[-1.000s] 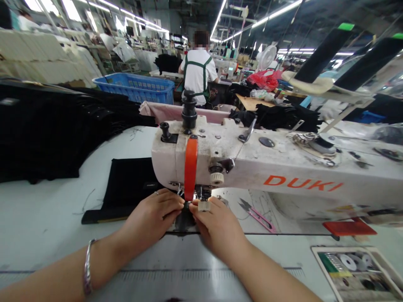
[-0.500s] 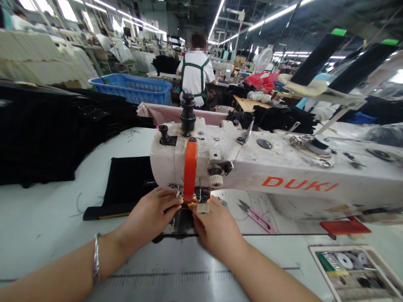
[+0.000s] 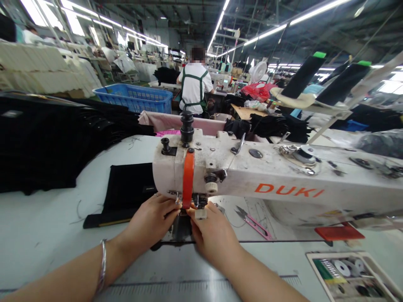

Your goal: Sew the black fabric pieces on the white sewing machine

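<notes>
A white sewing machine with an orange lever at its head stands in front of me. My left hand is closed, thumb and fingertips pinched at the near left of the presser foot, where the black fabric piece runs in under the machine head. That piece lies flat to the left, with a small label and a folded strip along its near edge. Close by, my right hand is curled shut beside the needle area. Its fingertips are partly hidden by the machine head, and what they pinch is too small to see.
Pink-handled thread snips lie right of the needle. A parts tray with bobbins sits at the lower right. Piled black fabric covers the left side. Beyond are a blue basket and a seated co-worker.
The camera has tilted slightly, so the scene sits a little lower in view. Both hands stay at the presser foot, with hardly any visible shift in the fabric.
</notes>
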`<state>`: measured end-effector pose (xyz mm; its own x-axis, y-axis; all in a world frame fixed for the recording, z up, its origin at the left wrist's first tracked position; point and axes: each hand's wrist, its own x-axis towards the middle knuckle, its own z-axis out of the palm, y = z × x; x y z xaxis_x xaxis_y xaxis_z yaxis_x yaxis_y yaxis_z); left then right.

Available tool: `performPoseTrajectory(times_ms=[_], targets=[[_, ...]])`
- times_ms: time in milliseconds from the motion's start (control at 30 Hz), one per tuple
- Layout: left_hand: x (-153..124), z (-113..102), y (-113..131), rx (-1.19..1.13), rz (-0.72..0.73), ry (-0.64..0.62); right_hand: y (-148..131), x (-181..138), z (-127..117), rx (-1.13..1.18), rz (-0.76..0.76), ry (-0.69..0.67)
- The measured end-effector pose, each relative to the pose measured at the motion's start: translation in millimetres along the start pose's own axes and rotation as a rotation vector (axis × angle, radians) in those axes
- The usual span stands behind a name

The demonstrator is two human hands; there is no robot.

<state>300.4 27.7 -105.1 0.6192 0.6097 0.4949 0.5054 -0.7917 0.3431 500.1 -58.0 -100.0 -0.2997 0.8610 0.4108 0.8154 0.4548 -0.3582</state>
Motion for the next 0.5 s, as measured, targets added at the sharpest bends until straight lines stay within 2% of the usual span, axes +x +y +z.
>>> performPoseTrajectory(times_ms=[500], targets=[[-7.5, 5.3, -1.1, -0.027, 0.011, 0.005, -2.9, -7.6, 2.3, 0.030, 0.001, 0.035]])
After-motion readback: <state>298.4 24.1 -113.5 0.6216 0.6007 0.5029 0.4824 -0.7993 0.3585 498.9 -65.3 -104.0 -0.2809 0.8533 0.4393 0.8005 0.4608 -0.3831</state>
